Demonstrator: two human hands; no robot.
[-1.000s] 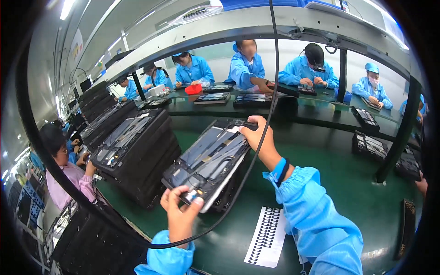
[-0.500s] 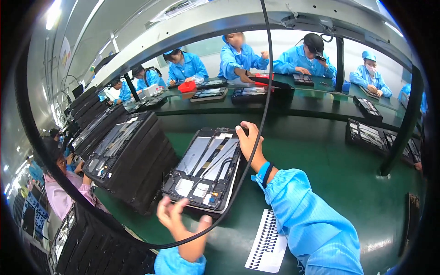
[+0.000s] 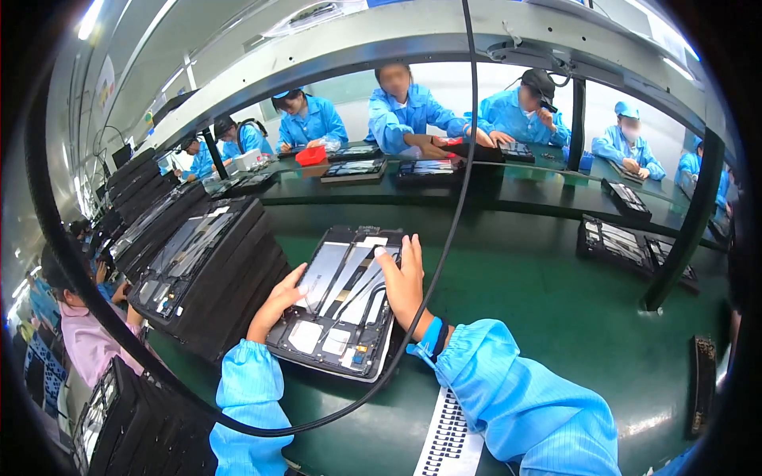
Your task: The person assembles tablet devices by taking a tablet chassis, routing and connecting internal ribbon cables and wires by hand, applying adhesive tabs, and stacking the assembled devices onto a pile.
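At far left, a person in a pink garment (image 3: 91, 337) sits beyond a lower stack of dark trays (image 3: 163, 428). Next rises a taller tray stack (image 3: 234, 282), with an opened device (image 3: 190, 250) lying face up on top, just left of the work.

The left hand (image 3: 276, 308) comes up beside that stack and meets the left side of the opened tablet (image 3: 327, 278), its fingers unclenched and pointing toward the far end; whether it grips the edge or only rests there, I cannot tell.

The tablet lies between the two hands, its inner parts and cables facing up, low over the green table (image 3: 508, 293) and slightly tilted to the view.

The right hand (image 3: 406, 282) is at its right side, thumb over the upper face, the other fingers stretched along the edge; a firm hold cannot be made out.

A black cable (image 3: 452, 238) crosses in front of the right wrist. Below that forearm lies a white sheet (image 3: 446, 444) with black marks, and further right stand more opened devices (image 3: 615, 242).
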